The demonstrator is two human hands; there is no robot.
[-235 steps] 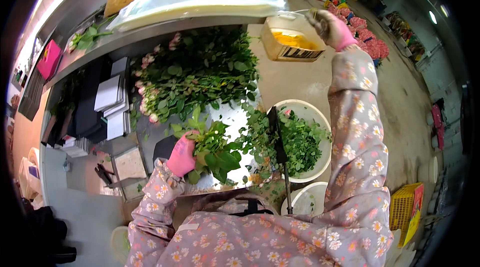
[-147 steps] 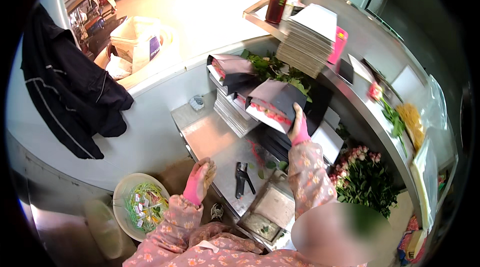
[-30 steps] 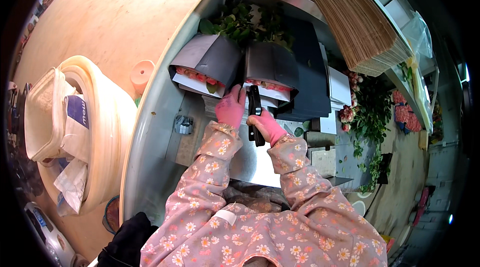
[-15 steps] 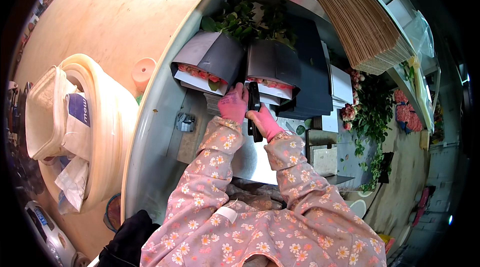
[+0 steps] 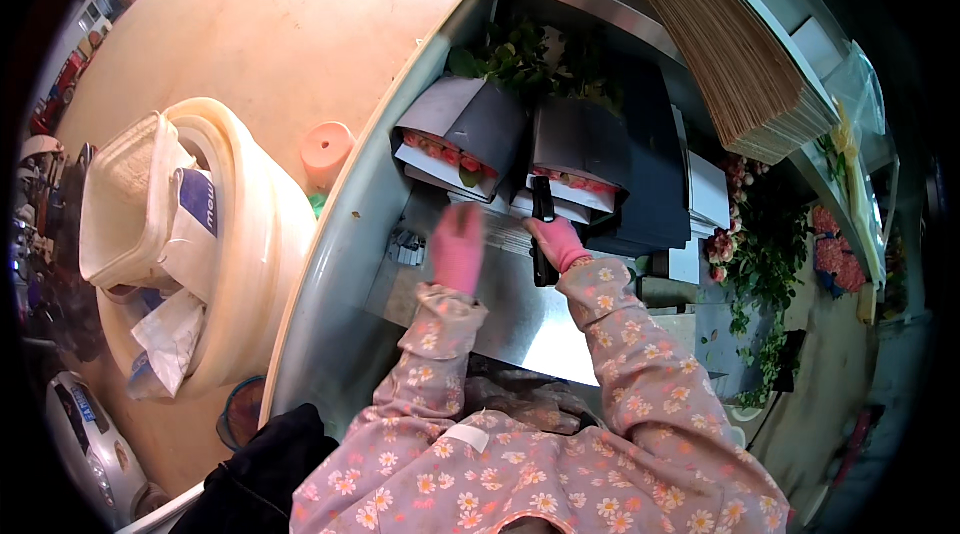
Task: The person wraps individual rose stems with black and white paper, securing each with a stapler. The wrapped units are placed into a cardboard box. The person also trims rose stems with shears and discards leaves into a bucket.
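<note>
My right hand (image 5: 559,242), in a pink glove, is closed around a long black stapler (image 5: 543,231) held upright over the metal worktop (image 5: 520,324). My left hand (image 5: 458,249), also in a pink glove, hovers to the left, apart from the stapler; motion smears its fingers. Just beyond my hands lie two bunches of pink roses in dark grey paper, a left bunch (image 5: 463,132) and a right bunch (image 5: 580,146). Their blooms face me over white card, and leafy stems stick out at the far end. The stapler's tip is close to the right bunch's near edge.
Small metal strips, perhaps staples (image 5: 406,247), lie at the left. Dark paper sheets (image 5: 655,164) are stacked right of the bunches. Corrugated cardboard (image 5: 730,54) fills the upper right shelf. Loose roses (image 5: 765,234) lie at the right. A cream bin (image 5: 240,234) stands beyond the left edge.
My left hand has let go of the stapler's side and drawn away to the left. My right hand still holds the stapler. The whole view has shifted a little.
</note>
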